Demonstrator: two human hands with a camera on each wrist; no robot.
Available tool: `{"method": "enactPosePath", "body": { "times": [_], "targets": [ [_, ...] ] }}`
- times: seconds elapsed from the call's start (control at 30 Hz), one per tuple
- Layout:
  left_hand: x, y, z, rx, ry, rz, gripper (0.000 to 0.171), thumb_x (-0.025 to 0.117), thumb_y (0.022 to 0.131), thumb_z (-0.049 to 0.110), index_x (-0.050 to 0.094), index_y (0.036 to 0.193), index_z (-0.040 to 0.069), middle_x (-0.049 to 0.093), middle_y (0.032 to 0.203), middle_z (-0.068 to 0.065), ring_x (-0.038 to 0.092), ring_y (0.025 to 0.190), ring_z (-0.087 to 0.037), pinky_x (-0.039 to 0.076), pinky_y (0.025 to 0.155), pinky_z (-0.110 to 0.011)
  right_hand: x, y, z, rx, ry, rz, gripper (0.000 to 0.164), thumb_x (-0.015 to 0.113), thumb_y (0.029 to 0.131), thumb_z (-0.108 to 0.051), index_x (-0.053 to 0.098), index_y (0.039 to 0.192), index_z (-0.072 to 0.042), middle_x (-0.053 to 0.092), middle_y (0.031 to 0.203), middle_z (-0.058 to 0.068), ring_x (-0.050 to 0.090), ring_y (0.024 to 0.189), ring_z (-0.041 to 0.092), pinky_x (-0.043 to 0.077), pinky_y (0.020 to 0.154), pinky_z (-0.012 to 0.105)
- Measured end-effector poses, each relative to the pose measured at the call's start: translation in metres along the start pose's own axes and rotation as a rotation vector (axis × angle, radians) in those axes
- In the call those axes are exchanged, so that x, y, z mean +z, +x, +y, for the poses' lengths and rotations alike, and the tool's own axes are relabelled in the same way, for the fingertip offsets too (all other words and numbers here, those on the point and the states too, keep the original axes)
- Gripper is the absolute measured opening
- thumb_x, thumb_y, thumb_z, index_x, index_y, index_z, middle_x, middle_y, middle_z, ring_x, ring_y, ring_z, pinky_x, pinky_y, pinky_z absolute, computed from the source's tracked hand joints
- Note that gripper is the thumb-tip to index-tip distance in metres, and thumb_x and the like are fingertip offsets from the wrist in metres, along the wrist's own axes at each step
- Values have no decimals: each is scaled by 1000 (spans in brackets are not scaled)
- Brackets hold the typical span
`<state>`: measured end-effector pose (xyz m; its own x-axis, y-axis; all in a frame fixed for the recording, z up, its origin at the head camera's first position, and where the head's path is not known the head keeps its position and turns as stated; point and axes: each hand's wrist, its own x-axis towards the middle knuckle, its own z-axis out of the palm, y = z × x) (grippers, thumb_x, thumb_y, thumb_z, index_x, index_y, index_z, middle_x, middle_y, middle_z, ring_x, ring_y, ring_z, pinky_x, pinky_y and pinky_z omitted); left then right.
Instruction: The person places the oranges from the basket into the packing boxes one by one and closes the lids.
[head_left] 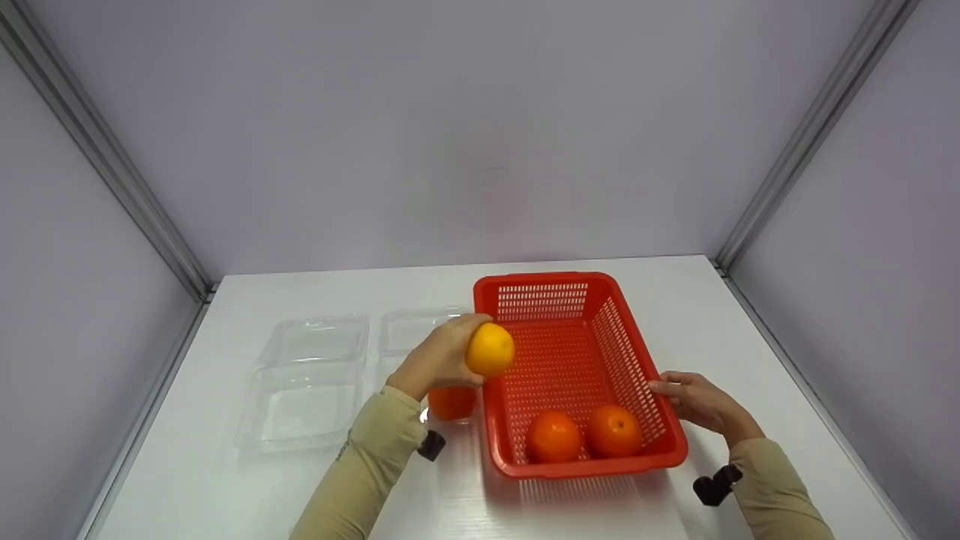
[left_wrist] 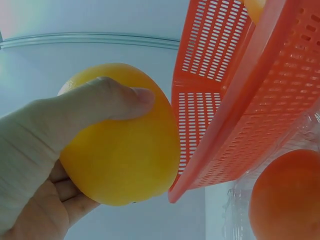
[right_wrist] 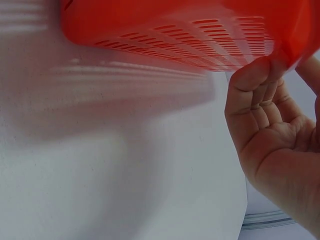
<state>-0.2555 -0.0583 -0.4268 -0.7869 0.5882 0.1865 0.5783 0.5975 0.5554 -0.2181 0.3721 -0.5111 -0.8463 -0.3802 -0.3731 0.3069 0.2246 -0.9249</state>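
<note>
My left hand (head_left: 444, 356) grips a yellow-toned orange (head_left: 490, 350) over the left rim of a red plastic basket (head_left: 555, 469). In the left wrist view, the thumb lies across this orange (left_wrist: 125, 160), with the fingers curled behind it. The right hand (head_left: 697, 401) holds the basket's right rim, its bent fingers under the edge in the right wrist view. Two deeper-coloured oranges sit side by side at the near end of the basket: a left orange (head_left: 553, 437) and a right orange (head_left: 615, 431). Below my left hand, another orange (head_left: 451, 403) sits in a clear plastic container, partly hidden.
An open clear clamshell container (head_left: 304, 401) lies on the white table (head_left: 187, 450) at the left. A second clear container (head_left: 409, 330) stands between it and the basket, partly covered by my left arm. Pale walls (head_left: 480, 150) enclose the table at the back and sides.
</note>
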Motion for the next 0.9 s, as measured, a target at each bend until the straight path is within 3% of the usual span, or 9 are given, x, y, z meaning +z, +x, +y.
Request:
{"method": "enactPosePath", "body": {
  "times": [0.5, 0.9],
  "targets": [
    [-6, -6, -11, -17, -32, 37, 82, 85, 62, 10, 48, 135, 1, 55, 139, -18, 51, 131, -35, 41, 113, -49, 0, -1, 0, -5, 8, -6, 14, 47, 101, -21, 59, 101, -14, 69, 96, -8, 70, 87, 7, 59, 80, 26],
    [-8, -15, -21, -88, -37, 40, 83, 85, 62, 9, 47, 135, -2, 56, 136, -19, 54, 125, -35, 43, 110, -50, 2, -1, -2, -15, 19, -20, 15, 47, 101, -22, 59, 103, -13, 69, 98, -7, 70, 89, 7, 58, 82, 26]
  ]
}}
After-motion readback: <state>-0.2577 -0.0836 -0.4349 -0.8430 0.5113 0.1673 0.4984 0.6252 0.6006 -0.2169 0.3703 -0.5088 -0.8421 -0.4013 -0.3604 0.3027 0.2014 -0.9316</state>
